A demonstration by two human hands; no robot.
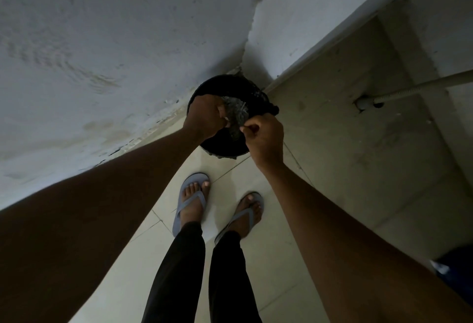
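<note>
A black bucket (222,149) stands in the wall corner beneath both hands, and a pale hose (414,89) lies well to the right of them. The left hand (204,115) curls round a grey crumpled wad (235,114) (cloth or scrubber, hard to tell), and the right hand (265,138) pinches its near end. The wad hangs between the hands over the bucket's mouth, its long axis running from the corner toward the person.
</note>
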